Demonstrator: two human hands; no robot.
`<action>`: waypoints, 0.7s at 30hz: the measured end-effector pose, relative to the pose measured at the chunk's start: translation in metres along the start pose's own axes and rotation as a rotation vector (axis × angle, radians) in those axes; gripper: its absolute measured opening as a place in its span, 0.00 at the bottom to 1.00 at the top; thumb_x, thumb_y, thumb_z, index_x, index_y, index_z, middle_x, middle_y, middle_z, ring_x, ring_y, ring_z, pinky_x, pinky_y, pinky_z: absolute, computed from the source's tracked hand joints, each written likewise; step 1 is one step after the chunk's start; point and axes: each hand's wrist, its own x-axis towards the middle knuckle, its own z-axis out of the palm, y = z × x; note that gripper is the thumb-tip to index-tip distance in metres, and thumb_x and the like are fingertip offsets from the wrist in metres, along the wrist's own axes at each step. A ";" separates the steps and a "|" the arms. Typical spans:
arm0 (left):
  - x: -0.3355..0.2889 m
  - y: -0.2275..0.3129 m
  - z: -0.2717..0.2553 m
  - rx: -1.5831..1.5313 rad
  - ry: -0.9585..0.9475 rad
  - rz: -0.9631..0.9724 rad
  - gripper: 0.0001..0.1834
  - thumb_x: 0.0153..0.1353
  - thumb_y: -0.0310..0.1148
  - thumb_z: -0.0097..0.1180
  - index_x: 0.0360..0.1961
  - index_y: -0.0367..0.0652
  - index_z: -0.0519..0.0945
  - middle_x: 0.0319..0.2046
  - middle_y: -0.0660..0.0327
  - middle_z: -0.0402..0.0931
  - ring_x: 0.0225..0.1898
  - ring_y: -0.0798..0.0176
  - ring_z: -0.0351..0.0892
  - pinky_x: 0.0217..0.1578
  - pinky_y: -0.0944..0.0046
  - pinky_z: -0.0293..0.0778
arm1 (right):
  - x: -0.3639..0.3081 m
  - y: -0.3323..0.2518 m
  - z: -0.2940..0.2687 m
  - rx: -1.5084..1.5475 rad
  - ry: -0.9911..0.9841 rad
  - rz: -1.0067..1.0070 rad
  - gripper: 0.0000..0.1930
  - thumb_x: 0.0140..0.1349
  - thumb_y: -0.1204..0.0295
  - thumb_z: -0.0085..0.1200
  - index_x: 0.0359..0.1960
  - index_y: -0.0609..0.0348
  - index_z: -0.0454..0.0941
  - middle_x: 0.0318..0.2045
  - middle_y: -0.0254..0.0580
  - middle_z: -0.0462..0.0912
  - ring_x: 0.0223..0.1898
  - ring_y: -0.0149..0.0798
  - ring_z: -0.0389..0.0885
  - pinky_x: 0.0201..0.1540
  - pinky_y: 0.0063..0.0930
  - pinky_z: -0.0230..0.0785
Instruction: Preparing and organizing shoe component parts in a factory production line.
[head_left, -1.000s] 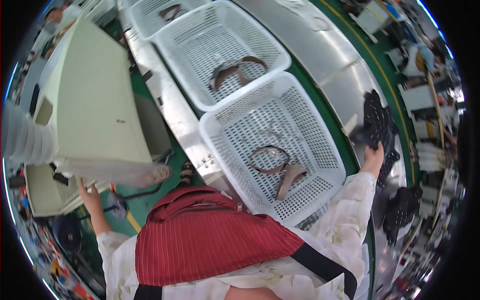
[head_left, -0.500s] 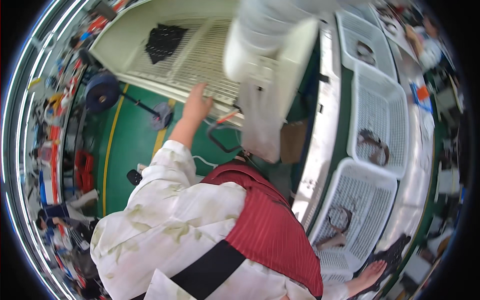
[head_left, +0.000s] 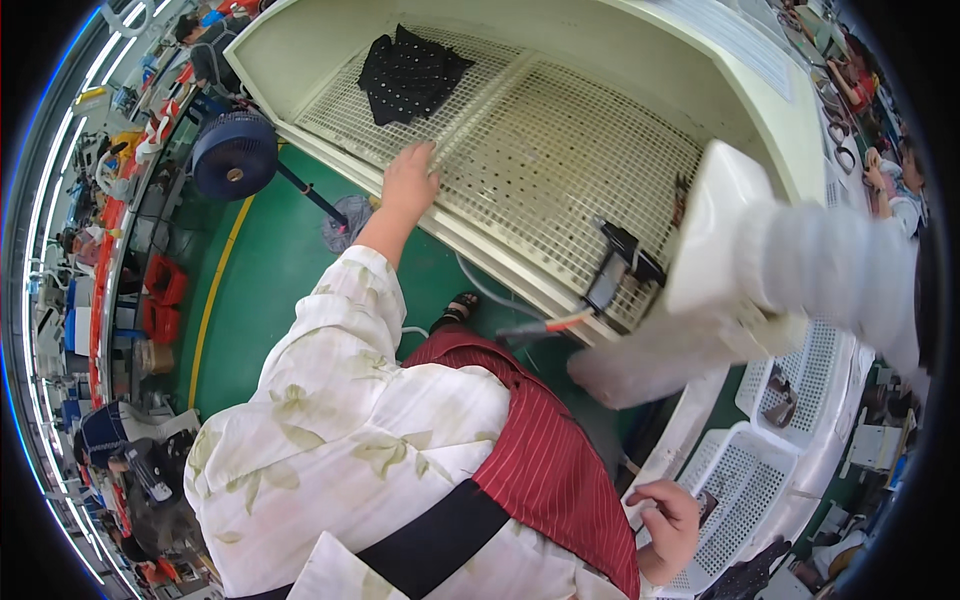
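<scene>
My left hand (head_left: 410, 182) is at the front rim of a cream-coloured bench booth (head_left: 325, 152) with a perforated grate floor (head_left: 560, 150). Its fingers are extended, with nothing in them. Beyond that hand, a black cloth-like piece with small pale dots (head_left: 405, 78) lies crumpled on the grate. My right hand (head_left: 668, 530) is low at the right, beside a white mesh basket (head_left: 735, 490). Those fingers are loosely bent, with a gap between thumb and forefinger, and I see nothing held. A black device of unclear kind (head_left: 620, 265) rests at the grate's near right corner.
A pale flexible duct (head_left: 840, 260) with a white boxy end juts over the booth's right side. Another white basket (head_left: 810, 375) holds dark curved pieces. A blue fan (head_left: 235, 157) stands at the left on the green floor (head_left: 265, 310). Other people work at the far right.
My view has turned right, so the booth shows more fully and the duct sits farther right. My right hand has come back from beyond the baskets, its fingers now bent. My left hand stays by the rim.
</scene>
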 end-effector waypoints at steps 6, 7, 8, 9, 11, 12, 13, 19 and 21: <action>0.077 -0.091 0.013 0.269 0.015 0.115 0.32 0.48 0.31 0.61 0.57 0.50 0.67 0.60 0.58 0.62 0.62 0.52 0.58 0.61 0.48 0.53 | 0.099 -0.007 0.097 0.056 -0.110 0.109 0.17 0.53 0.77 0.53 0.46 0.67 0.74 0.37 0.43 0.78 0.37 0.36 0.77 0.44 0.26 0.67; 0.089 -0.103 0.013 0.289 -0.023 0.149 0.33 0.48 0.32 0.62 0.57 0.51 0.66 0.61 0.57 0.60 0.62 0.52 0.58 0.61 0.47 0.53 | 0.116 -0.008 0.114 0.049 -0.105 0.121 0.17 0.53 0.77 0.53 0.46 0.67 0.74 0.37 0.43 0.78 0.37 0.36 0.77 0.44 0.26 0.67; 0.100 -0.114 0.011 0.236 -0.018 0.174 0.30 0.50 0.31 0.60 0.57 0.51 0.67 0.60 0.60 0.61 0.62 0.56 0.59 0.62 0.48 0.53 | 0.135 -0.012 0.132 0.103 -0.043 0.168 0.17 0.54 0.77 0.52 0.48 0.66 0.73 0.37 0.42 0.78 0.38 0.35 0.76 0.44 0.25 0.66; 0.110 -0.123 0.010 0.224 -0.027 0.177 0.30 0.50 0.31 0.60 0.57 0.51 0.67 0.60 0.60 0.61 0.62 0.56 0.59 0.62 0.48 0.53 | 0.149 -0.015 0.147 0.159 0.026 0.212 0.17 0.56 0.77 0.51 0.49 0.65 0.72 0.37 0.41 0.78 0.39 0.34 0.76 0.45 0.25 0.66; 0.127 -0.141 0.012 0.175 -0.027 0.334 0.24 0.53 0.30 0.57 0.53 0.50 0.71 0.56 0.59 0.68 0.57 0.55 0.66 0.59 0.52 0.60 | 0.176 -0.018 0.169 0.174 0.016 0.210 0.17 0.60 0.77 0.49 0.51 0.64 0.69 0.37 0.39 0.77 0.40 0.31 0.75 0.45 0.23 0.66; 0.136 -0.149 0.011 0.167 -0.039 0.341 0.24 0.53 0.30 0.57 0.53 0.50 0.71 0.56 0.59 0.68 0.57 0.55 0.66 0.59 0.52 0.60 | 0.187 -0.022 0.180 0.169 -0.002 0.237 0.17 0.60 0.77 0.49 0.51 0.64 0.69 0.38 0.39 0.77 0.40 0.31 0.75 0.45 0.23 0.65; 0.143 -0.156 0.010 0.047 -0.062 0.327 0.18 0.55 0.32 0.55 0.49 0.47 0.73 0.51 0.57 0.72 0.52 0.53 0.70 0.53 0.53 0.65 | 0.197 -0.025 0.189 0.165 -0.018 0.263 0.16 0.61 0.76 0.49 0.51 0.64 0.69 0.38 0.39 0.77 0.40 0.31 0.75 0.45 0.22 0.65; 0.210 -0.189 -0.014 -0.202 0.124 -0.109 0.14 0.63 0.38 0.46 0.39 0.38 0.75 0.30 0.47 0.76 0.33 0.43 0.76 0.34 0.50 0.69 | 0.236 -0.029 0.225 0.096 0.016 0.327 0.16 0.61 0.80 0.48 0.52 0.64 0.69 0.39 0.38 0.77 0.41 0.29 0.75 0.46 0.21 0.68; 0.238 -0.171 -0.048 -0.344 0.273 -0.100 0.14 0.63 0.40 0.47 0.36 0.38 0.76 0.27 0.48 0.76 0.30 0.44 0.75 0.32 0.52 0.70 | 0.242 -0.027 0.234 0.122 -0.022 0.323 0.16 0.61 0.79 0.48 0.52 0.65 0.69 0.39 0.38 0.77 0.41 0.29 0.75 0.46 0.21 0.68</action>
